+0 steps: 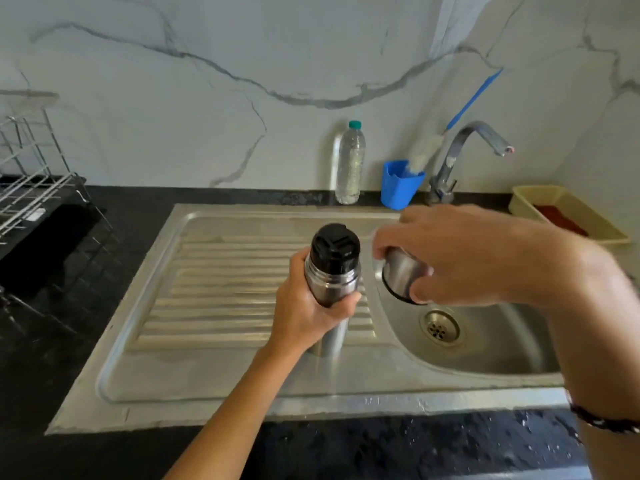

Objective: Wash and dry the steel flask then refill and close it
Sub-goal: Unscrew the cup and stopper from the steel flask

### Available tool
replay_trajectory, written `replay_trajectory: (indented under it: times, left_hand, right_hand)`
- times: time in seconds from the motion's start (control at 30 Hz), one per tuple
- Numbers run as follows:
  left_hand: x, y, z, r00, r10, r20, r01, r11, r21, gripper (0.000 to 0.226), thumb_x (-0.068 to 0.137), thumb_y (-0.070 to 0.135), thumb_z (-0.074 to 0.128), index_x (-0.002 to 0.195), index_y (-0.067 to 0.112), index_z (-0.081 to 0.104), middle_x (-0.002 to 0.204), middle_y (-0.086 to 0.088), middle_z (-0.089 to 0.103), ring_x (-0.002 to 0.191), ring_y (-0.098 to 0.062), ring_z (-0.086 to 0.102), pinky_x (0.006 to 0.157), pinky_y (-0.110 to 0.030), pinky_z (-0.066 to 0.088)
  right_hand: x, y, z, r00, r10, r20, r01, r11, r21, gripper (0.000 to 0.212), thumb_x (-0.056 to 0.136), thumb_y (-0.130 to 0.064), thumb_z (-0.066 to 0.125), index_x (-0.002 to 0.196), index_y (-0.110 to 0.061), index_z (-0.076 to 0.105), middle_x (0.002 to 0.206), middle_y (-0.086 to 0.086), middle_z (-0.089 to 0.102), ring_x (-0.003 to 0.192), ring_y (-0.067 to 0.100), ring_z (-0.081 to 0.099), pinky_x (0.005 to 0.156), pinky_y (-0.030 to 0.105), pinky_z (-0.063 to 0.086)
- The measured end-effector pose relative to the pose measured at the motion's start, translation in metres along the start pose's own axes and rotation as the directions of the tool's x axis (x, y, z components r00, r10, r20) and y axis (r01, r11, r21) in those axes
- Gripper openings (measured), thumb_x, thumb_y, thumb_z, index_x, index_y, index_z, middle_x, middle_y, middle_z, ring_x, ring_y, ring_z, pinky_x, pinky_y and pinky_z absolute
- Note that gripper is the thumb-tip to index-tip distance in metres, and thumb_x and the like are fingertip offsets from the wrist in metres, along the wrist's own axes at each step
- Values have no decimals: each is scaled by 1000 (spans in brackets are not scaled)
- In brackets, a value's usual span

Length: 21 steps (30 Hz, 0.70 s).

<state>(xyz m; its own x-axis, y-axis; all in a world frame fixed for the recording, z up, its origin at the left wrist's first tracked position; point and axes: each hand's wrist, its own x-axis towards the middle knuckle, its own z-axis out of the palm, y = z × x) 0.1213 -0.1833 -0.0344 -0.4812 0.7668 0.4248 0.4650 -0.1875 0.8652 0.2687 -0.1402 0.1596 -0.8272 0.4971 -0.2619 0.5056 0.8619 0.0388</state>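
The steel flask [330, 289] stands upright above the ribbed draining board [221, 292], gripped round its upper body by the left hand [304, 306], fingers wrapped tight, probably to steady it while the top comes apart. Its black stopper [334, 245] sits in the neck, so the inside isn't open yet. Just beside it, the right hand [460, 254] holds the steel cup lid [401, 275] from above, fingers curled round it, tilted with its dark rim facing down and over the sink basin [485, 341], a sensible spot if drips fall. My read: the stopper goes next, then washing. Behind, the tap [464, 150] arcs over the basin, with a blue holder [398, 188] carrying a bottle brush [424, 150] within easy reach for scrubbing. A plastic water bottle [350, 164] waits against the wall, likely for the refill. A wire dish rack [31, 188] sits on the dark tabletop [86, 341] far left.
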Motion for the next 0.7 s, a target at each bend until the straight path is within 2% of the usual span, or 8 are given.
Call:
replay_trajectory:
  times: [0.13,0.2,0.3,0.4,0.53,0.7]
  left_hand:
    - [-1,-1,-1,1000,2,1,-2,1000,-19,68,55,52,69,113,38,36,96,25,56,87,19,57,70,-2,43]
    - [-1,1,-1,1000,8,-18,-9,1000,-15,67,56,51,68,112,38,35,96,27,54,86,22,54,69,1,40]
    - [-1,3,0,1000,17,-25,-17,1000,-12,72,57,50,68,116,28,35,97,27,53,86,23,54,70,0,41]
    - [-1,2,1,1000,20,-23,-21,1000,-11,73,58,49,68,118,19,38,98,25,54,87,22,55,70,0,41]
    - [0,0,1,1000,13,-20,-13,1000,-11,72,58,49,69,116,20,38,98,23,55,87,18,57,69,-1,42]
    - [0,-2,2,1000,13,-13,-13,1000,-8,79,60,49,69,120,5,43,98,15,57,86,15,58,70,-2,43]
  right_hand:
    - [17,3,73,982,119,146,-131,988,77,38,86,-22,51,124,-27,46,112,0,52,99,21,55,85,34,49]
    - [27,-2,116,977,156,145,-177,974,142,39,85,-22,51,124,-24,46,109,1,52,96,23,57,80,33,50]
    - [39,-11,163,972,225,71,-236,949,208,34,86,-21,46,120,-20,46,111,5,51,98,32,58,77,38,49]
    - [46,-18,182,964,265,28,-265,936,232,30,85,-19,47,116,-16,45,116,9,47,101,37,55,75,41,47]
    - [53,-20,196,960,281,12,-275,930,245,29,84,-19,51,112,-17,44,115,8,46,99,36,55,70,37,45]
    - [56,-18,206,964,265,7,-259,934,247,33,84,-19,52,116,-17,42,116,8,46,100,34,54,66,32,40]
